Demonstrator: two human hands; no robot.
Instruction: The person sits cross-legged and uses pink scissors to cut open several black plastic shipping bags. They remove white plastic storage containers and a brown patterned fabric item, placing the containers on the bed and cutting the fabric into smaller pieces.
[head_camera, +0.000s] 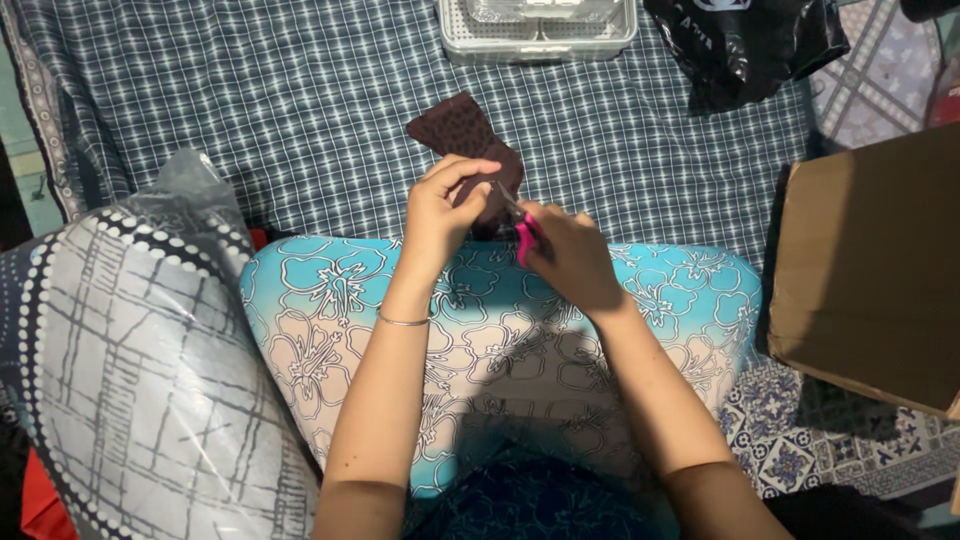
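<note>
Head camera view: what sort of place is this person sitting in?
Probably a home, on a bed or floor mat used for hand sewing. A checked cloth is spread out, a plastic-wrapped cushion lies beside it, and the left hand holds brown fabric while the right hand works pink-handled scissors.

Lit warm from the right | cardboard box (880, 260) face bright | forearms shadowing the lap | corners dim | glare on plastic wrap (190, 200) | sharp throughout
</note>
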